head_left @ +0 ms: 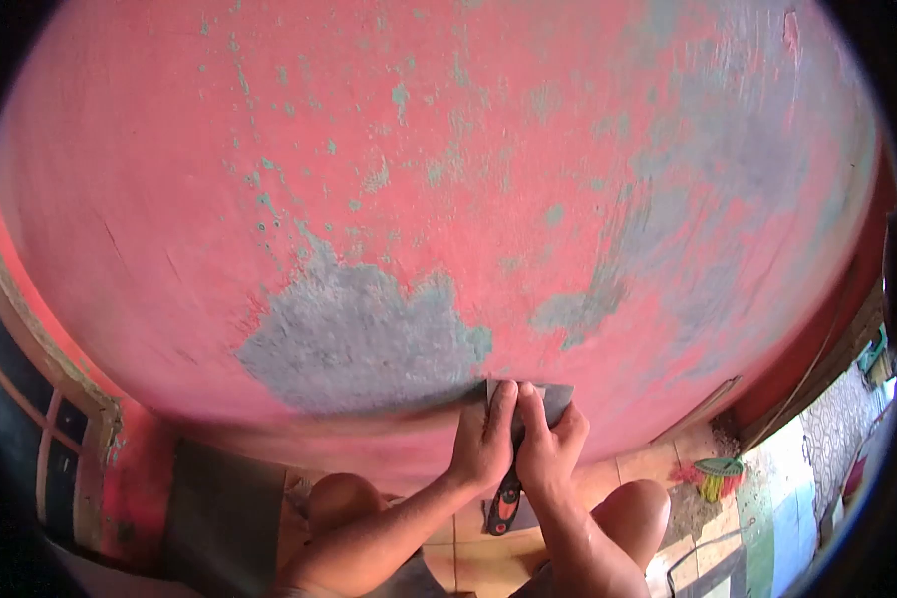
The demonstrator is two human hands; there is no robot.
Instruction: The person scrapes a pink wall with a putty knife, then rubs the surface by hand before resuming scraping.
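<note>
Both my hands grip one wide-bladed scraper (560, 398) low against the pink wall (369, 110). My left hand (481, 444) is closed on its left side, thumb pressed along the blade. From the right, my right hand (551, 448) closes on it too, its thumb beside the other. The black and orange handle (505, 506) points down between my wrists. At the wall the blade's top edge meets the paint, just right of a large bare grey patch (359, 334). My fingers behind the blade are hidden.
My bent knees (636, 513) are on either side over the tiled floor (468, 563). A green, red and yellow broom head (716, 478) lies at the right. A dark window frame (55, 429) is at the left. More flaked paint shows at the wall's upper right.
</note>
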